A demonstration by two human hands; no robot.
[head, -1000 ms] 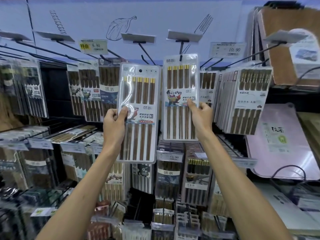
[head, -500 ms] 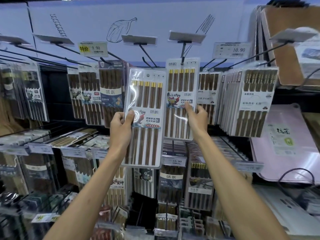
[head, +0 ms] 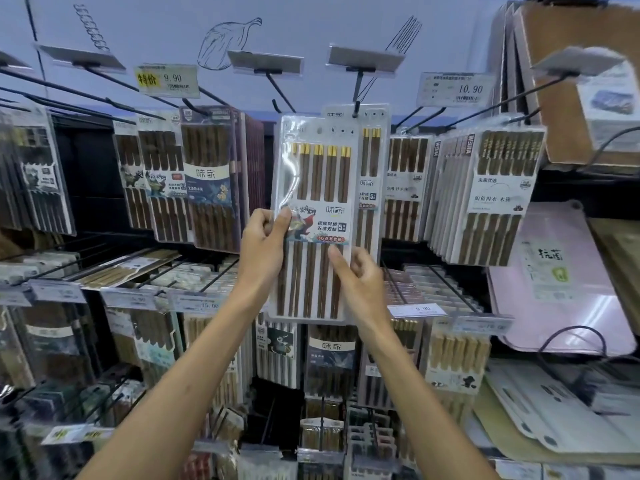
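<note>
Our forearms raised and converging, our left hand (head: 265, 244) pinching the pack (head: 322, 188) at its left edge, thumb in front, our right hand (head: 362, 278) pinching its right edge, thumb in front

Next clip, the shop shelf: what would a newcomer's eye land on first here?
First the pack of chopsticks held up mid-frame, with the left hand pinching its left edge and the right hand laying a forefinger on its lower front. Next comes the yellow price tag at upper left, then the pink cutting board at far right.
</note>
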